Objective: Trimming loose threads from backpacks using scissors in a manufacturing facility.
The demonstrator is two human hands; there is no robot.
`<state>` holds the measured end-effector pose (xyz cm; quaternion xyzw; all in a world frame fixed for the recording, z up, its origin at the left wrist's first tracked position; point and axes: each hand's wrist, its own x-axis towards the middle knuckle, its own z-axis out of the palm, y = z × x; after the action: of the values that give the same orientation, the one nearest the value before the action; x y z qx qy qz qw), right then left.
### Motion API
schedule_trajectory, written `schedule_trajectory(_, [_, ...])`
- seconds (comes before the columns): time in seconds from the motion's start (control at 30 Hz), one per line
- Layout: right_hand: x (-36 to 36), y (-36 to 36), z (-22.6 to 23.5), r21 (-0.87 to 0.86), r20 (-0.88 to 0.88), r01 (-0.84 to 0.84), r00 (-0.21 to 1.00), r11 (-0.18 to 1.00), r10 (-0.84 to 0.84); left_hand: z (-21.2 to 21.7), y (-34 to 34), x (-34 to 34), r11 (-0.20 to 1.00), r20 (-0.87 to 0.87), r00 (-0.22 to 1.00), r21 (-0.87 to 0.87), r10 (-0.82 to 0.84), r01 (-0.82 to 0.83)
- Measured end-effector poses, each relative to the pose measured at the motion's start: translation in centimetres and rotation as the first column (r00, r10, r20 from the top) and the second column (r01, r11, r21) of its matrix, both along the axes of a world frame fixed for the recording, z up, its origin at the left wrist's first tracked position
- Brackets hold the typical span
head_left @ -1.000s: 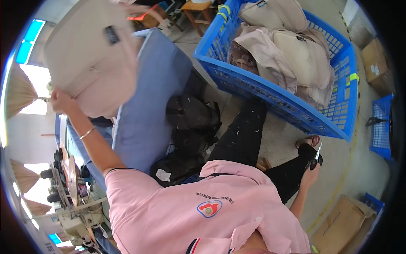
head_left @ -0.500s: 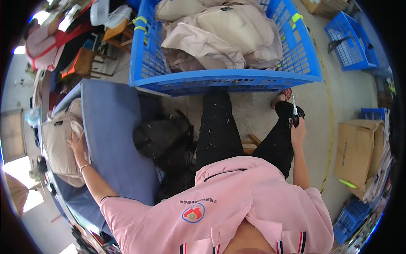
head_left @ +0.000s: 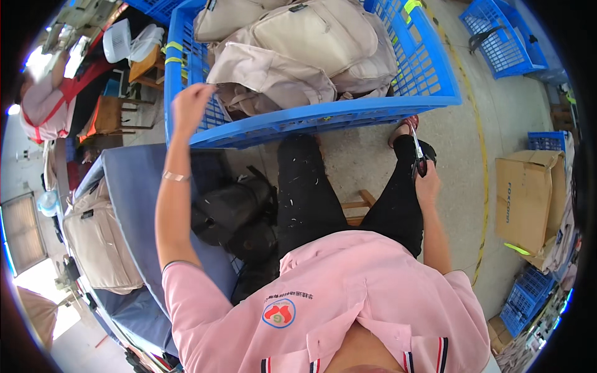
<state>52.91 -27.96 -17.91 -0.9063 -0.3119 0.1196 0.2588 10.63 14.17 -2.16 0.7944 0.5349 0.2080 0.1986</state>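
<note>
My left hand (head_left: 191, 105) is raised over the near left corner of a blue plastic crate (head_left: 348, 110). Its fingers look bent and slightly blurred, beside the edge of a beige backpack (head_left: 273, 73); whether they grip its fabric cannot be made out. Several beige bags lie piled in the crate. In my right hand (head_left: 428, 183), closed and held low by my right leg, is a pair of scissors (head_left: 422, 163) with dark handles, blades pointing away from me. Another beige backpack (head_left: 99, 239) rests on the blue-covered surface (head_left: 140, 186) at my left.
Black rounded bundles (head_left: 230, 202) sit between the blue-covered surface and my legs. A cardboard box (head_left: 522, 199) and blue crates (head_left: 507, 46) stand on the right, past a yellow floor line (head_left: 484, 186). Another person (head_left: 46, 105) is at the far left.
My left hand has left the backpack at my left and swung forward to the crate's corner. The scissors remain in my right hand. The view has shifted slightly.
</note>
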Motion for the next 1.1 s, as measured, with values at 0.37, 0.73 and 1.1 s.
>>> schedule_trajectory(0.37, [0.3, -0.9, 0.6, 0.001, -0.104, 0.084, 0.991, 0.996, -0.083, -11.3, 6.0, 19.1, 0.917, -0.143, 0.983, -0.365, 0.113, -0.159])
schedule_trajectory(0.73, [1.0, -1.5, -1.4, 0.183, -0.133, 0.055, 0.991, 0.981, -0.031, -2.6, 1.8, 8.1, 0.882, 0.659, 0.647, -0.468, 0.384, -0.047])
schedule_trajectory(1.1, [-4.9, 4.5, 6.5, 0.522, -0.697, 0.184, 0.655, 0.833, 0.292, 2.5, -21.6, -7.3, 0.939, 0.952, 0.117, -0.298, 0.281, 0.172])
